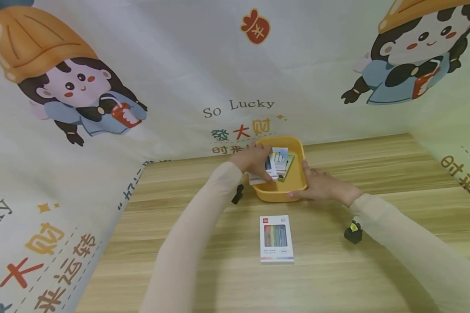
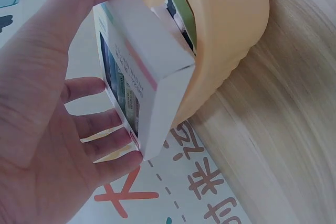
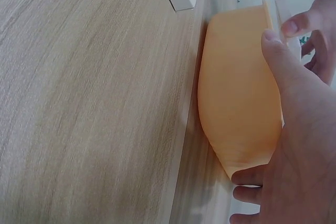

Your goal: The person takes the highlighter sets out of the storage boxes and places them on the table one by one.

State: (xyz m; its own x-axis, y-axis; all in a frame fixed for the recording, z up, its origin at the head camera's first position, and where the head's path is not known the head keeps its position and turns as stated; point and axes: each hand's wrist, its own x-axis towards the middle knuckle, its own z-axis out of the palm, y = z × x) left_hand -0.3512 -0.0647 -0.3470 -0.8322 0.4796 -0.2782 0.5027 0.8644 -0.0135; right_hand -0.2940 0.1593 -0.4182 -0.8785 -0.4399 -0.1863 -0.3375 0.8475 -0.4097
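Note:
My left hand (image 1: 253, 160) grips a white box of coloured pens (image 2: 152, 51) with a window in its face. It tilts at the left rim of a yellow basket (image 1: 276, 198), thumb at one edge and fingertips along another. Beneath it, inside the basket, lie a card-like pack with a pale blue picture (image 1: 280, 155) and a thin green-edged pack (image 2: 184, 17), partly hidden. My right hand (image 1: 323, 187) lies against the basket's near right corner, fingers along the right side and thumb (image 3: 278, 59) over the front rim, fingers fairly straight.
Nearer to me on the wooden table (image 1: 219, 278) a second white box of coloured pens (image 1: 276, 239) lies flat, window up. A printed cloth (image 1: 172, 56) with cartoon figures rises behind the basket and along both sides.

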